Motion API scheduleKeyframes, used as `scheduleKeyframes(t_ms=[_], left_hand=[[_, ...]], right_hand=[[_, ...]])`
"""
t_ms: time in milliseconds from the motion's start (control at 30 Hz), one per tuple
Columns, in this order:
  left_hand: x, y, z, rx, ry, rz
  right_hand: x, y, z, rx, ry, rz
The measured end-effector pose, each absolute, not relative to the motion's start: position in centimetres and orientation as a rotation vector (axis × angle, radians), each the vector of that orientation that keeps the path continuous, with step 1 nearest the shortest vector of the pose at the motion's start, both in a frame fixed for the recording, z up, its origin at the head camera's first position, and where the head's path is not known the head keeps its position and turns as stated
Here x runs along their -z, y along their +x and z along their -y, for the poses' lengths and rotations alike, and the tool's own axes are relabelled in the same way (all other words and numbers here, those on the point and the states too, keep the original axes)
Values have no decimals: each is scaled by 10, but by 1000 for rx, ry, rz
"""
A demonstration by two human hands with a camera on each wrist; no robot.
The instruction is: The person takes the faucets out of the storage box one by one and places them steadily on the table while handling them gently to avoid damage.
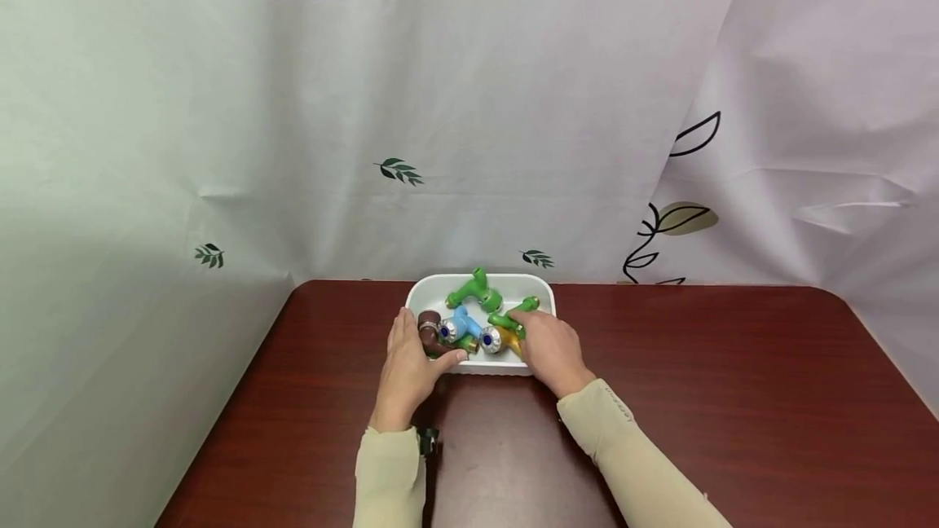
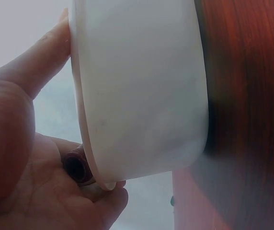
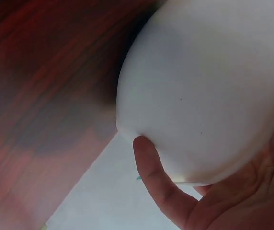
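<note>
A white plastic tub [image 1: 506,369] stands on the table and holds several tap-like fittings. They are a green one [image 1: 469,292] at the back, a blue one [image 1: 460,324] and an orange one [image 1: 509,339] with silvery knobs, a brown elbow-shaped one [image 1: 429,341], and another green fitting [image 1: 530,305] at right. My left hand [image 1: 407,369] rests on the left front corner, fingers straight along the side and thumb on the front rim. Over the right rim reaches my right hand [image 1: 552,349], fingertips at the right green fitting; their grip is hidden. One finger [image 3: 158,179] touches the outer wall.
Dark red-brown wooden table [image 1: 704,398] extends to both sides of the tub. Close behind its back edge hangs a pale cloth [image 1: 499,121] printed with leaves, which also runs along the left side. A dark band [image 1: 428,441] sits at the left wrist.
</note>
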State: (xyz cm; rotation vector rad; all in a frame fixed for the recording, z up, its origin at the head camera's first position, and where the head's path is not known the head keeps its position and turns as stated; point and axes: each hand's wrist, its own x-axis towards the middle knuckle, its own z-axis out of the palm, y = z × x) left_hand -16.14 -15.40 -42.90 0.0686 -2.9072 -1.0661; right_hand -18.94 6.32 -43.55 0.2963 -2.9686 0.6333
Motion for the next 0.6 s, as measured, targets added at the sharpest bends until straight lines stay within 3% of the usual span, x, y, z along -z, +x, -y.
scheduleKeyframes(t_ms=[600], left_hand=[[429, -162, 155, 1049, 66, 2904]], right_hand=[[438, -184, -63, -814, 355, 2851]])
